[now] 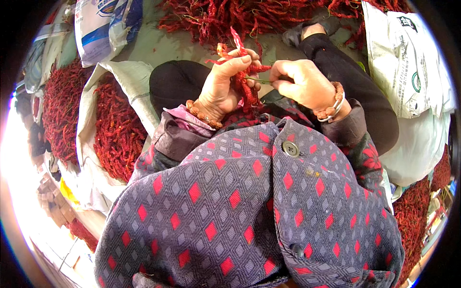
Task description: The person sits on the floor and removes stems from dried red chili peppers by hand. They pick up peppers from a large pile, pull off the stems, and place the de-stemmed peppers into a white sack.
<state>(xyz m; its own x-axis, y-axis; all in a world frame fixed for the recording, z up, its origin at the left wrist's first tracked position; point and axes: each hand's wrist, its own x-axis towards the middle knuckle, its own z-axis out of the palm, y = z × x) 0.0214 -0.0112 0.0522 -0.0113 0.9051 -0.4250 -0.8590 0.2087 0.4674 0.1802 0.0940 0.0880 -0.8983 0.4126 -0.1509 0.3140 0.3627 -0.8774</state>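
My left hand (220,84) is closed around a small bunch of dried red chili peppers (247,91), with its thumb uppermost. Some pods stick out beyond the fingers, and others hang below the palm. Close beside it on the right, my right hand (306,81) pinches the end of a thin green chili stem (260,80) between thumb and fingers. That stem runs from the bunch across to the right fingertips. Both hands are held above my lap, between my bent legs in black trousers (347,82). Beaded bracelets circle both wrists.
A large heap of dried red chilies (230,18) lies on the floor ahead. To the left stand an open white sack (135,77) full of chilies and a white-and-blue printed bag (92,39). A printed white woven sack (407,64) is at the right, with more chilies (410,219) behind it.
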